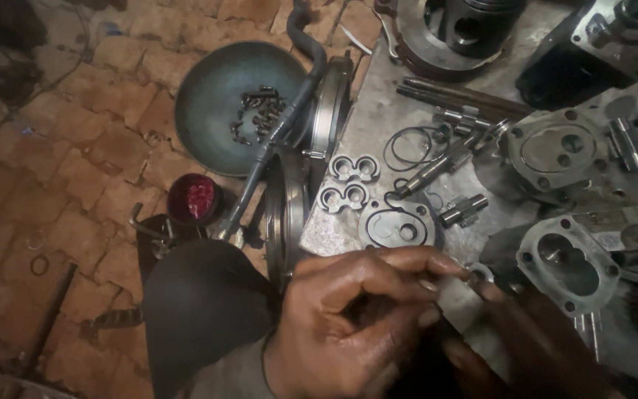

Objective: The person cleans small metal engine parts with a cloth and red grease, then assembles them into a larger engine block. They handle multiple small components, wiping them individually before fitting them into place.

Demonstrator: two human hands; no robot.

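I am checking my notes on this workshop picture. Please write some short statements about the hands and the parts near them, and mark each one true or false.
1. The left hand pinches a small metal ring at its fingertips. True.
2. The round bowl holds small dark bolts. True.
3. The red cap lies inside the bowl. False: it lies on the brick floor, below the bowl.
4. The two figure-eight plates lie on the metal sheet. True.
5. The right hand is raised high above the work. False: it is low, dark, next to the left hand at the ring.
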